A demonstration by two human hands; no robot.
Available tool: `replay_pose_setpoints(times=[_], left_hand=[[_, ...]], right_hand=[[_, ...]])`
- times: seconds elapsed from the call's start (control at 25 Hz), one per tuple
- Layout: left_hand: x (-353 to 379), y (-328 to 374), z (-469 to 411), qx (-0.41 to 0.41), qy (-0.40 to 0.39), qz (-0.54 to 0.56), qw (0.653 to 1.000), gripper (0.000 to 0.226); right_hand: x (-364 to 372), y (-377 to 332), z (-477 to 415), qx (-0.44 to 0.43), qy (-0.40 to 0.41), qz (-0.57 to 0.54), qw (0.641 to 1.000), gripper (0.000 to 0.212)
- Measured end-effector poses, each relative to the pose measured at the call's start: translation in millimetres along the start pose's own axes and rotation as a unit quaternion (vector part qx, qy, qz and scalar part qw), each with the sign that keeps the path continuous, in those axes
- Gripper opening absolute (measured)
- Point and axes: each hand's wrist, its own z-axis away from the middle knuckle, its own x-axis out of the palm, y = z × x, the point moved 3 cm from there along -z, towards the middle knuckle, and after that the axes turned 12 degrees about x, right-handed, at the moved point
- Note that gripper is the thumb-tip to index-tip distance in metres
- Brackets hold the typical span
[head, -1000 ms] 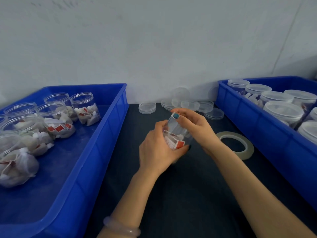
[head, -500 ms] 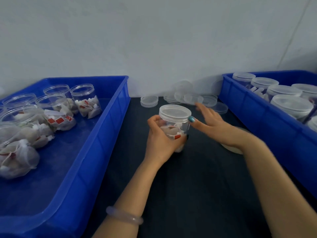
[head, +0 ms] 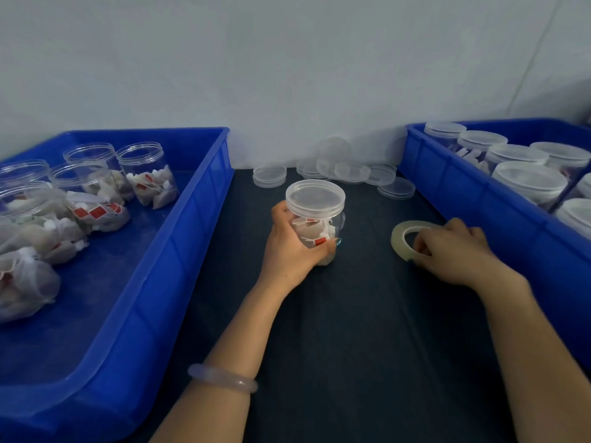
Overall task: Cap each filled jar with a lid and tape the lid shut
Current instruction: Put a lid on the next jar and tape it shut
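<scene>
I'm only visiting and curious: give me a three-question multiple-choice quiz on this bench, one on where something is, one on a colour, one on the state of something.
1. Where does the tape roll lie?
A. In the left bin
B. On top of the jar
C. On the dark table near the right bin

2. What colour are the two bins?
A. Blue
B. Red
C. Green

3. The jar that the left hand grips is
A. open
B. capped with a clear lid
C. lying on its side

Answers:
1 C: the roll lies flat on the table, with the fingers of the right hand curled on it.
2 A: the left bin and the right bin both have blue walls.
3 B: the lid sits on the mouth of the upright jar.
</scene>
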Motion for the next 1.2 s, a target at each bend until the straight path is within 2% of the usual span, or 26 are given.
replay_pose_setpoints(times=[0.12, 0.2, 0.24, 0.32, 0.36, 0.4, 0.48, 0.6, 0.72, 0.88, 1.04, 1.2], left_hand=[[0, 7, 3, 0.012, 0.003, -0.042, 0.999, 0.109], [-5, 23, 4, 0.096, 0.062, -0.096, 0.989, 0.113], [-7, 32, 5, 0.171, 0.092, -0.139, 0.971, 0.104], [-4, 51, 8, 0.311, 0.120, -0.206, 0.920, 0.073], [1, 57, 11, 0.352, 0.112, -0.224, 0.902, 0.061], [6, 62, 13, 0.376, 0.097, -0.234, 0.892, 0.051], [14, 67, 18, 0.394, 0.075, -0.238, 0.885, 0.037], [14, 71, 23, 0.376, 0.107, -0.221, 0.893, 0.032], [13, 74, 25, 0.346, 0.131, -0.159, 0.916, 0.034], [25, 77, 28, 0.331, 0.077, -0.131, 0.932, 0.041], [24, 74, 28, 0.373, 0.093, -0.175, 0.907, 0.040], [28, 76, 33, 0.433, 0.116, -0.209, 0.869, 0.035]], right_hand=[[0, -15, 4, -0.030, 0.028, -0.106, 0.994, 0.026], [-4, -22, 8, -0.054, 0.048, -0.206, 0.976, 0.030], [-7, -25, 12, -0.069, 0.055, -0.304, 0.948, 0.033], [-16, -34, 26, -0.108, 0.079, -0.531, 0.836, 0.040], [-20, -38, 35, -0.133, 0.105, -0.589, 0.790, 0.043], [-21, -44, 43, -0.163, 0.138, -0.599, 0.772, 0.045], [-20, -57, 55, -0.209, 0.203, -0.561, 0.775, 0.044], [-16, -61, 60, -0.202, 0.255, -0.558, 0.764, 0.039], [-12, -63, 65, -0.170, 0.280, -0.554, 0.765, 0.033], [-7, -71, 68, -0.170, 0.263, -0.556, 0.770, 0.034], [-4, -74, 70, -0.193, 0.248, -0.554, 0.771, 0.037], [0, -82, 71, -0.236, 0.214, -0.587, 0.744, 0.038]])
